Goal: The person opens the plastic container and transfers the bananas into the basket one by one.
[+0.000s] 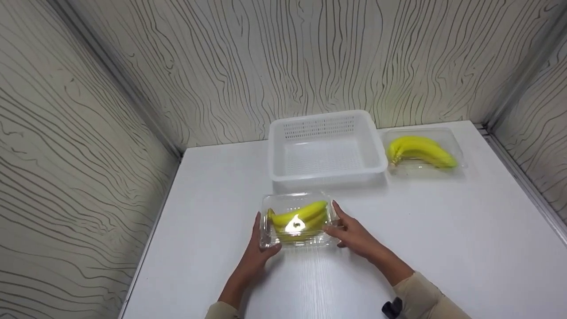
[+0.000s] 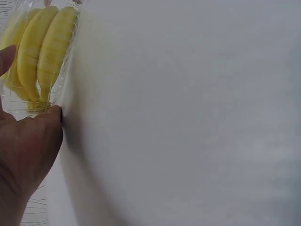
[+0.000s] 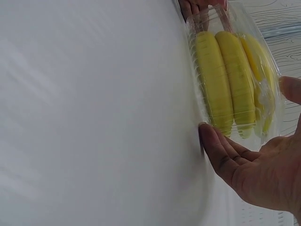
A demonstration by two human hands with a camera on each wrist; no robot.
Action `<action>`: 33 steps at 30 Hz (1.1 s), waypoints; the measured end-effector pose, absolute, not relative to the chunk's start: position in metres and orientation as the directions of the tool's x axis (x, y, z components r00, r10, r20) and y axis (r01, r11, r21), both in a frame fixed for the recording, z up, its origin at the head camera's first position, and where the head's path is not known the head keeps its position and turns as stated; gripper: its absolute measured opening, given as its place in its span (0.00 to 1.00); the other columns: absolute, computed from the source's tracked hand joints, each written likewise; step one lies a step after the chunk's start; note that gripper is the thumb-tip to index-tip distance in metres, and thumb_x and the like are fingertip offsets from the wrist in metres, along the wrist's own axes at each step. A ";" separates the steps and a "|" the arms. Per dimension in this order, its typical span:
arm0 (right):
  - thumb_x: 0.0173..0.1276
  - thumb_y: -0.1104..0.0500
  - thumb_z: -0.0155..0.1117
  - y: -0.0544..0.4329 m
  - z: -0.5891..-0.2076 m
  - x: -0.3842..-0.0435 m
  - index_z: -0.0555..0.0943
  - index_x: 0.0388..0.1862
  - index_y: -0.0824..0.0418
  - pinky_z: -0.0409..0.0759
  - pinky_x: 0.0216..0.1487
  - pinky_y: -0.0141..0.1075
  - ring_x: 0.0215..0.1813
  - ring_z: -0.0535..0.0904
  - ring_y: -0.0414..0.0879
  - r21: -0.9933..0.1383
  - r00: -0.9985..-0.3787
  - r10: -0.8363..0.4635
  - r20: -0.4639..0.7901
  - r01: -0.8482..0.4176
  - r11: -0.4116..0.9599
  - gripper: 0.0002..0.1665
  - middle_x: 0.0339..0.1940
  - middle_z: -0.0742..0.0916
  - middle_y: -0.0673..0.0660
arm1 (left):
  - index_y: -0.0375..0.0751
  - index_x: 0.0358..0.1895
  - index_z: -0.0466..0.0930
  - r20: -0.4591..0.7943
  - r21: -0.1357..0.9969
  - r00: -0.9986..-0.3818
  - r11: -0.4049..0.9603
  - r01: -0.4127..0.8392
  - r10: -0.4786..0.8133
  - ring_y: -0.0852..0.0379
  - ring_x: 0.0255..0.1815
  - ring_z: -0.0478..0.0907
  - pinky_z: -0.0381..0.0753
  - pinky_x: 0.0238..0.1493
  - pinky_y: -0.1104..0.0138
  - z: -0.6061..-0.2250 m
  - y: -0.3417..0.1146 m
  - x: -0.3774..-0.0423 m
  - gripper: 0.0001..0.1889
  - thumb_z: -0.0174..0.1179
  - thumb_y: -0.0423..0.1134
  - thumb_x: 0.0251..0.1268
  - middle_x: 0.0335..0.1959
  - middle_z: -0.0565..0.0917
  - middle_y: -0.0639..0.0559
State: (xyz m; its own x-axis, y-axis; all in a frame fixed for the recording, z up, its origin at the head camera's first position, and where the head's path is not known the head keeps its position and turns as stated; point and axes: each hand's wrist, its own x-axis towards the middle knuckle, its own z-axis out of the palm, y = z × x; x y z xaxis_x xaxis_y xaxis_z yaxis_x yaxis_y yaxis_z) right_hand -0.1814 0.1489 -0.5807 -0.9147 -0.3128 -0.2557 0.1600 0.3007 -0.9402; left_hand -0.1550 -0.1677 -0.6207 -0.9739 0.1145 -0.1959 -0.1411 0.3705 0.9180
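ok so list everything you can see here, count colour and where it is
near container: one, clear, held in front of the basket
near bananas: one bunch, yellow, inside the near container
far container: one, clear, right of the basket
far bananas: one bunch, yellow with a greenish end, inside the far container
basket: one, white, back of the table
table: one, white, under everything
walls: three, pale with dark grain lines, left, back and right
black object: one, black, at the right cuff
sleeves: two, beige, bottom edge
left fingers: one set, bare, near container's left end
right fingers: one set, bare, its right end
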 end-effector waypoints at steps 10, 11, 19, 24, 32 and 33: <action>0.78 0.42 0.66 0.147 -0.577 -0.181 0.42 0.91 0.52 0.91 0.51 0.49 0.60 0.85 0.56 -0.939 -0.911 -0.320 -0.261 0.162 0.304 0.58 0.62 0.82 0.69 | 0.64 0.89 0.31 -0.228 0.918 -0.968 0.353 -0.179 0.101 0.33 0.92 0.35 0.39 0.84 0.27 -0.619 -0.167 -0.155 0.60 0.69 0.58 0.67 0.92 0.37 0.46; 0.78 0.42 0.66 0.147 -0.577 -0.181 0.42 0.91 0.52 0.91 0.51 0.49 0.60 0.85 0.56 -0.939 -0.911 -0.319 -0.261 0.162 0.304 0.58 0.62 0.82 0.69 | 0.63 0.89 0.31 -0.225 0.918 -0.969 0.355 -0.176 0.102 0.33 0.92 0.35 0.39 0.84 0.27 -0.619 -0.167 -0.155 0.60 0.69 0.58 0.67 0.92 0.37 0.45; 0.76 0.42 0.68 0.146 -0.577 -0.181 0.46 0.91 0.54 0.89 0.53 0.46 0.61 0.86 0.56 -0.934 -0.931 -0.284 -0.228 0.127 0.333 0.58 0.66 0.83 0.70 | 0.63 0.89 0.32 -0.220 0.921 -0.970 0.351 -0.171 0.103 0.33 0.92 0.34 0.38 0.84 0.27 -0.621 -0.168 -0.155 0.60 0.70 0.56 0.66 0.92 0.36 0.46; 0.75 0.40 0.69 0.148 -0.576 -0.181 0.49 0.91 0.55 0.86 0.65 0.54 0.71 0.82 0.64 -0.902 -0.954 -0.240 -0.179 0.062 0.426 0.58 0.75 0.79 0.71 | 0.65 0.89 0.32 -0.218 0.919 -0.970 0.357 -0.169 0.103 0.33 0.92 0.34 0.39 0.84 0.27 -0.621 -0.167 -0.156 0.60 0.70 0.57 0.67 0.92 0.36 0.45; 0.73 0.38 0.70 0.148 -0.575 -0.186 0.55 0.90 0.52 0.69 0.80 0.67 0.87 0.60 0.69 -0.793 -0.950 -0.305 0.071 -0.239 0.560 0.55 0.88 0.63 0.66 | 0.67 0.89 0.33 -0.237 0.909 -0.968 0.370 -0.190 0.085 0.32 0.92 0.36 0.42 0.84 0.26 -0.619 -0.165 -0.154 0.59 0.70 0.56 0.66 0.92 0.37 0.45; 0.73 0.37 0.70 0.148 -0.574 -0.186 0.58 0.89 0.51 0.65 0.81 0.68 0.88 0.57 0.68 -0.769 -0.940 -0.328 0.098 -0.281 0.574 0.54 0.89 0.62 0.65 | 0.68 0.89 0.33 -0.241 0.907 -0.967 0.374 -0.194 0.083 0.32 0.92 0.36 0.42 0.83 0.26 -0.619 -0.164 -0.153 0.59 0.70 0.56 0.66 0.92 0.37 0.45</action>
